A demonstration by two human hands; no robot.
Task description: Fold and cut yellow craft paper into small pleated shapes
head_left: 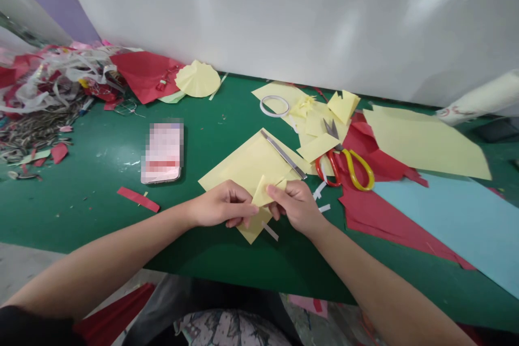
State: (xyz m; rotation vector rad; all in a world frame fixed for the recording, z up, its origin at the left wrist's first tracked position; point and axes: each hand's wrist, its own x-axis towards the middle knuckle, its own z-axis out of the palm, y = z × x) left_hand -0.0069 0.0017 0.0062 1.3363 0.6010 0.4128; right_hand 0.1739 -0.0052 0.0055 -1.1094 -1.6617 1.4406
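A small folded piece of yellow paper (263,189) is pinched between my two hands above the green table. My left hand (227,204) grips its left edge with thumb and fingers. On the other side my right hand (298,206) presses its thumb on the paper's face. Beneath both hands lies a larger yellow sheet (231,165), partly covered by them. A slim metal craft knife (284,154) rests across that sheet. Scissors (351,165) with red and yellow handles lie to the right, blades pointing away from me.
A phone (162,154) lies left of my hands, near a red paper strip (138,199). Behind are a tape roll (274,106), yellow scraps and a pleated yellow fan (198,79). Red and light blue sheets (454,205) spread right. Tangled scraps (57,86) pile up far left, before a white wall.
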